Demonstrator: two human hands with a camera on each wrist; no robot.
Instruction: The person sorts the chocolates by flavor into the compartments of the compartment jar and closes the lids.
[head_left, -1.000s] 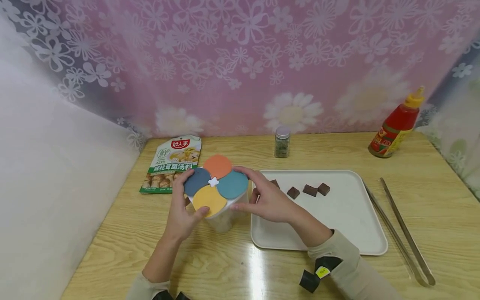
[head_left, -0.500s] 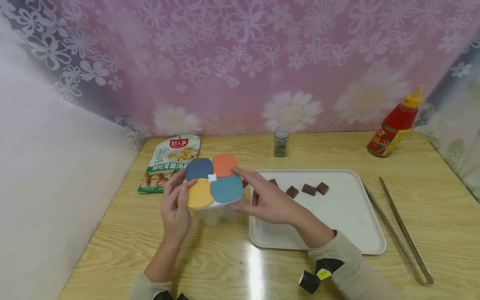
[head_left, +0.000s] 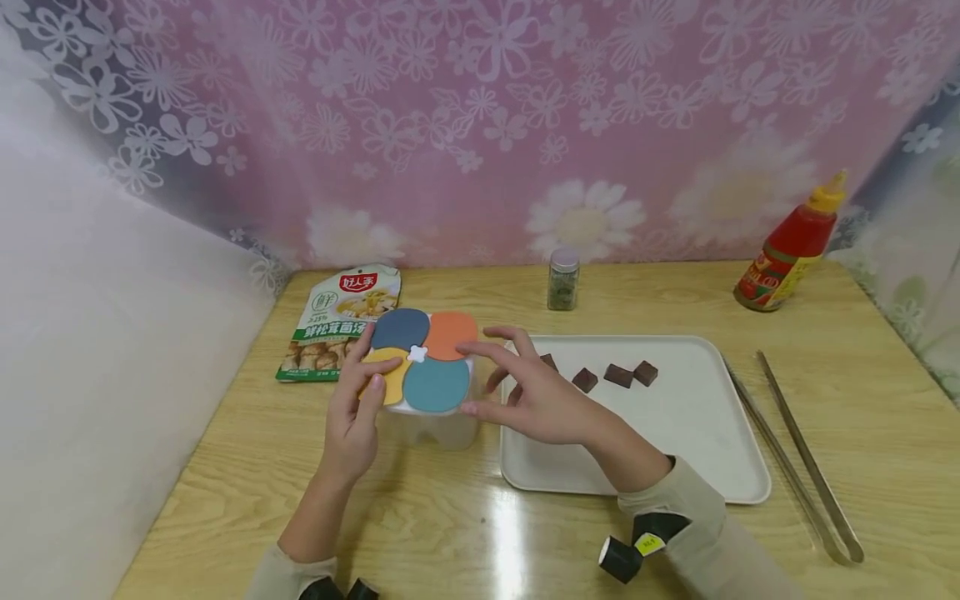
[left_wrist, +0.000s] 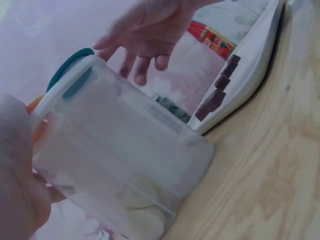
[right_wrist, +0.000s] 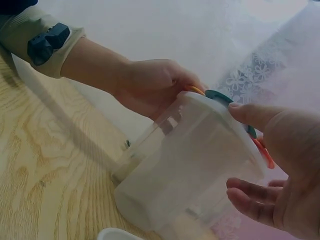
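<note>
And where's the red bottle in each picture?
Head: the red bottle is at the back right of the table.
Left wrist: part of the bottle shows near the top, right of centre, beside the right hand.
Right wrist: not in it.
Landmark they all share: the tub with the colourful lid.

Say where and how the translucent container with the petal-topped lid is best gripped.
Best gripped, I'd judge, by its opposite side walls, just below the lid: left hand from the left, right hand from the right, over the edge of the tray. The container looks upright on the table, its tall walls offering facing surfaces; the lid's separate coloured petals might shift under a pull.
</note>
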